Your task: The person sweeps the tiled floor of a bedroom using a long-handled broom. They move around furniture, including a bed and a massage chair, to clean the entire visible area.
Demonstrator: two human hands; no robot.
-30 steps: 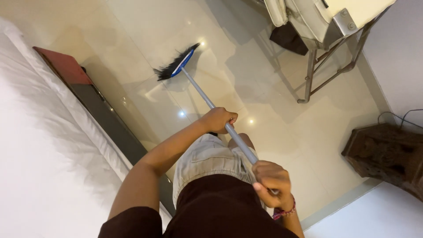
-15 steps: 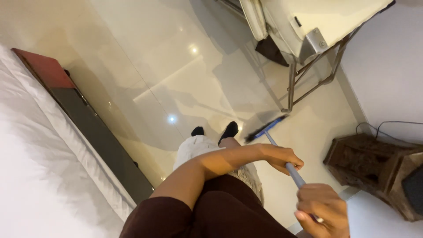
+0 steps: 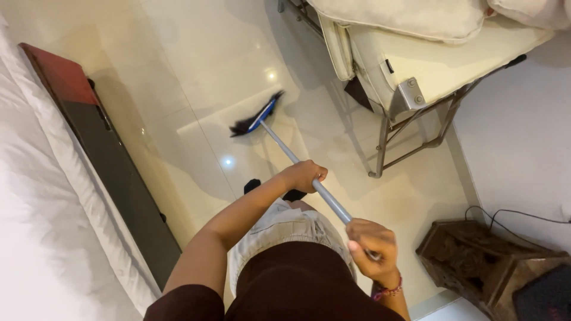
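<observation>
I hold a broom with a grey metal handle (image 3: pixel 285 150) in both hands. My left hand (image 3: pixel 305 175) grips the handle partway down. My right hand (image 3: pixel 372 246), with a beaded band at the wrist, grips the top end close to my body. The blue broom head with dark bristles (image 3: pixel 257 116) rests on the glossy white tile floor (image 3: pixel 202 71) ahead of my feet, blurred by motion.
A bed with white sheets (image 3: pixel 35 226) and a dark frame with a red end (image 3: pixel 89 137) runs along the left. A metal-framed folding cot with cushions (image 3: pixel 410 77) stands at the upper right. A carved wooden box (image 3: pixel 482 261) and a black cable (image 3: pixel 511 214) sit by the right wall.
The broom head has swung from near my feet on the right out to the floor ahead. My left hand has moved forward along with the handle.
</observation>
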